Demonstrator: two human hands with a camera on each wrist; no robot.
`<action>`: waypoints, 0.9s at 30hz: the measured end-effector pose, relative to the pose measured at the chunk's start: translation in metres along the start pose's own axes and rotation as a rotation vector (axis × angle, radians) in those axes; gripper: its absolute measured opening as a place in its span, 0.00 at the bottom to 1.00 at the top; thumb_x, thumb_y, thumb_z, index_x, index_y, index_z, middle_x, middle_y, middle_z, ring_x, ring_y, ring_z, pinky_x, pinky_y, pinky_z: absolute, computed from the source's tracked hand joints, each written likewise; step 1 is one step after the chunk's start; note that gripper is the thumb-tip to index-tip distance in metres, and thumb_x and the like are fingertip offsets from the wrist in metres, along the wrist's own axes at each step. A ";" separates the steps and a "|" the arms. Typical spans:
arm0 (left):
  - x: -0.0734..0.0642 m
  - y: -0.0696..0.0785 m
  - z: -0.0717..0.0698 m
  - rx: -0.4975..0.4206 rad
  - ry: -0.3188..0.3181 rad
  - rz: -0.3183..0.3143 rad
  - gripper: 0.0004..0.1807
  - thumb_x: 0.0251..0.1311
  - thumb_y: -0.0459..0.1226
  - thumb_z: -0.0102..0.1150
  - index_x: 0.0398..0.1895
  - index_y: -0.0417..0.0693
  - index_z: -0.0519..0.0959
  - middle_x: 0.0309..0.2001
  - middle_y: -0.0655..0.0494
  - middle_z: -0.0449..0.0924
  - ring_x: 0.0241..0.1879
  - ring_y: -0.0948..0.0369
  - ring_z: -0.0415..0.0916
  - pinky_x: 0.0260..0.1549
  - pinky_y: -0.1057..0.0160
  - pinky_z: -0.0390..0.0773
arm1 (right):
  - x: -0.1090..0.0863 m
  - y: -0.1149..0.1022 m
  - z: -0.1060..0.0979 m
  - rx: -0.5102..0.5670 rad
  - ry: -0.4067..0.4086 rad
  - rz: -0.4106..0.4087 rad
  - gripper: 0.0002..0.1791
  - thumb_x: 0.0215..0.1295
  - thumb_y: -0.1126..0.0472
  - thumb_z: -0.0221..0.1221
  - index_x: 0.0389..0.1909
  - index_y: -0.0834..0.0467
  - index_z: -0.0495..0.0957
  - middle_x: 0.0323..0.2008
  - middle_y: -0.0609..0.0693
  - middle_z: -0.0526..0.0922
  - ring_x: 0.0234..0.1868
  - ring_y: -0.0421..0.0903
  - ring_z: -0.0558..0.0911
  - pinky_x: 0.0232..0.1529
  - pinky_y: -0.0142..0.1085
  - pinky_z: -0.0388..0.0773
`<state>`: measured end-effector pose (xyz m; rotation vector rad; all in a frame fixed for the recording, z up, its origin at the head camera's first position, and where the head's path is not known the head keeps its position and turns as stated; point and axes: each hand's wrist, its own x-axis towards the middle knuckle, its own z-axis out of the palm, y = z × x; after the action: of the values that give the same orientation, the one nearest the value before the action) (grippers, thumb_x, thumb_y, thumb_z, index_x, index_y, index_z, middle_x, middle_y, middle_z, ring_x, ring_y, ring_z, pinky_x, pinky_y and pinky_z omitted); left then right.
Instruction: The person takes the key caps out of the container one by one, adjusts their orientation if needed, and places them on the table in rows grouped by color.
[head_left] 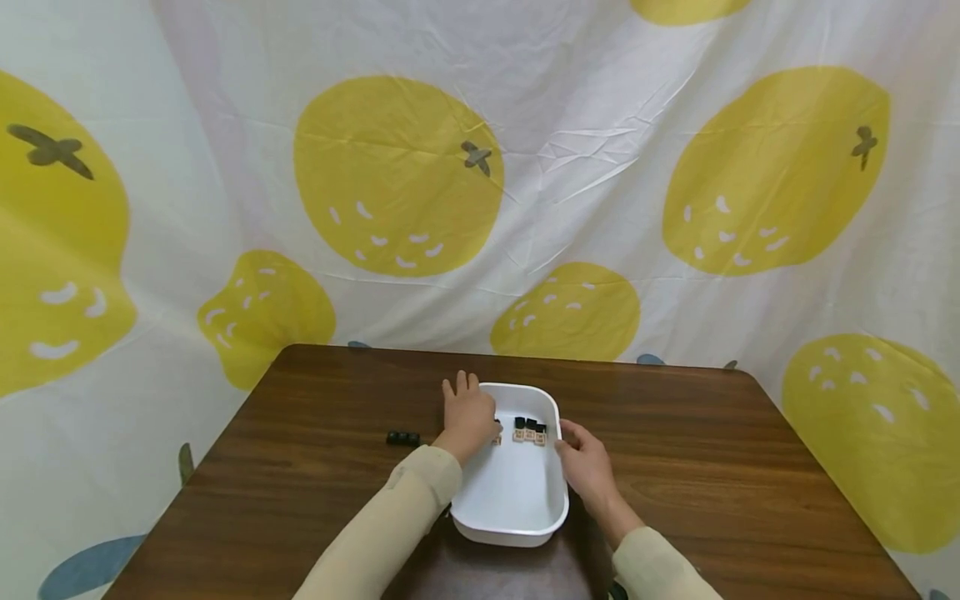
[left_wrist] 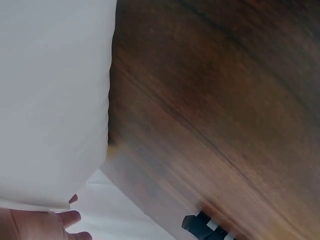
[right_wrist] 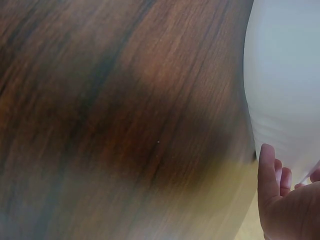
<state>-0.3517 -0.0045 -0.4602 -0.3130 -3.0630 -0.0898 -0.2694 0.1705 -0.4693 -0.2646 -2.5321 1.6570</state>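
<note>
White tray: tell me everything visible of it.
The white tray is a deep, rounded rectangle, seemingly plastic, open side up, its length running front to back. The left hand straddles its left rim; the right hand grips its right rim. Small black-and-tan pieces lie inside, in the far half. Whether it touches the table is unclear.

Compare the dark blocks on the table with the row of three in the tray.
The dark blocks look mostly black; the row of three shows black and tan. The dark blocks lie left of the tray; the row of three sits inside it. Both form short rows.
</note>
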 end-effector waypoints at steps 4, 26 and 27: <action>0.000 0.000 0.000 0.003 0.010 -0.005 0.16 0.56 0.53 0.69 0.34 0.50 0.88 0.69 0.40 0.64 0.73 0.41 0.50 0.67 0.36 0.50 | -0.001 -0.002 0.000 0.010 -0.005 0.003 0.22 0.70 0.67 0.52 0.63 0.67 0.73 0.39 0.63 0.80 0.40 0.56 0.80 0.36 0.39 0.77; -0.002 0.000 0.005 0.097 0.024 0.045 0.20 0.57 0.53 0.68 0.50 0.58 0.87 0.72 0.39 0.60 0.73 0.41 0.51 0.66 0.36 0.52 | 0.000 0.000 0.000 -0.005 -0.012 0.012 0.22 0.71 0.66 0.52 0.64 0.66 0.72 0.40 0.61 0.78 0.40 0.54 0.78 0.38 0.40 0.77; -0.001 0.000 0.006 0.106 0.019 0.058 0.20 0.58 0.53 0.68 0.52 0.60 0.86 0.73 0.40 0.58 0.74 0.41 0.49 0.67 0.36 0.50 | 0.000 0.000 0.000 -0.006 -0.012 0.011 0.22 0.71 0.66 0.52 0.64 0.66 0.72 0.40 0.61 0.78 0.40 0.54 0.78 0.38 0.40 0.77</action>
<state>-0.3506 -0.0042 -0.4665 -0.3917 -3.0227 0.0722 -0.2699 0.1705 -0.4696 -0.2706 -2.5494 1.6600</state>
